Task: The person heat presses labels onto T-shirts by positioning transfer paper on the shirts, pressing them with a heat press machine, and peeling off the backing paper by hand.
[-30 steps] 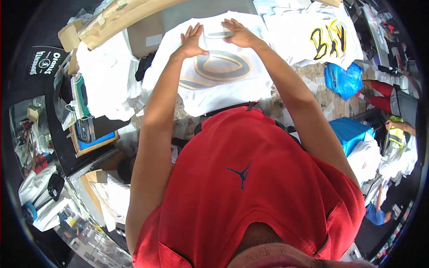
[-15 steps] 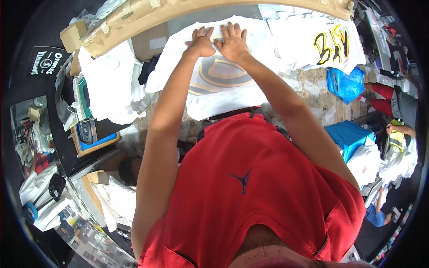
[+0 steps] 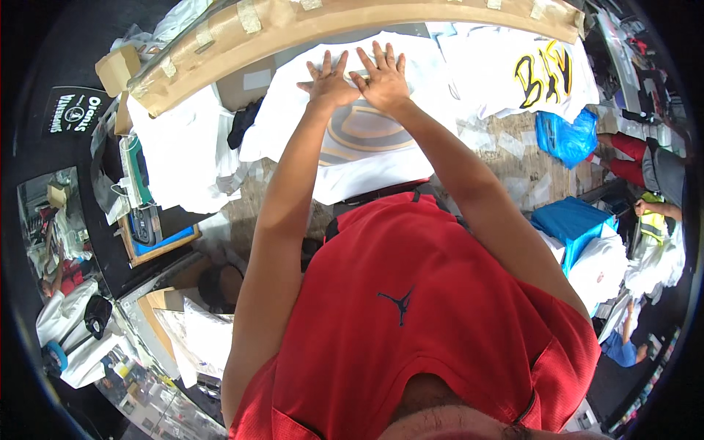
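Note:
A white T-shirt with a large grey and gold print lies spread in front of me, its near edge reaching my body. On its upper part, my left hand rests flat with the fingers spread. Right beside it, almost touching at the thumbs, my right hand also presses flat, fingers apart. Both hands partly cover the top of the print. To the right, another white shirt with black and yellow lettering lies against the first one.
A long cardboard tube-like box, taped in places, spans the far side. White garments are heaped at left, near a framed screen. On the right are a blue plastic bag, a blue box and other people.
My left hand's fingers have spread wider and straightened. Both hands stay on the shirt, pressed flat. The whole view has shifted slightly.

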Available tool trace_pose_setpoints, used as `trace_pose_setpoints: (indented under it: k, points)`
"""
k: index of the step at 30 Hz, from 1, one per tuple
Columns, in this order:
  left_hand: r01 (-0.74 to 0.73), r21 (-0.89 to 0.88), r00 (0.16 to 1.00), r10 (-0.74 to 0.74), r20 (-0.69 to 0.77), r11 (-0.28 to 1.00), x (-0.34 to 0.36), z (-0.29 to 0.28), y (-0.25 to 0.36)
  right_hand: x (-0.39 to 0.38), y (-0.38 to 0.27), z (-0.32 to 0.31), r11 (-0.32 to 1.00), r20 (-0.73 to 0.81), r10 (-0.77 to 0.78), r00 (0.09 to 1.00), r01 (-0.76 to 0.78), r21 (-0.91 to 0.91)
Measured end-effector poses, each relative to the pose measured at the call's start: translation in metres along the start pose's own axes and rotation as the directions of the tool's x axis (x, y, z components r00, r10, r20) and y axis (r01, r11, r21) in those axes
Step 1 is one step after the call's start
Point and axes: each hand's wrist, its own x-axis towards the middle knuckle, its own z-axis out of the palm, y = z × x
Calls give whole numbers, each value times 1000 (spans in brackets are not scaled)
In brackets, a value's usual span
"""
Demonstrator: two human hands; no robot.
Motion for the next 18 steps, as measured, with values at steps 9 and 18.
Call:
trace_pose_setpoints:
  k: [9, 18]
  points:
    - [-17, -33, 999, 16, -39, 999, -4, -2, -12, 6, -4, -20, 992, 215, -10, 977, 37, -119]
    - [-96, -78, 983, 82, -164, 992, 2, 19, -25, -23, -12, -106, 910, 532, -414, 738, 323, 260]
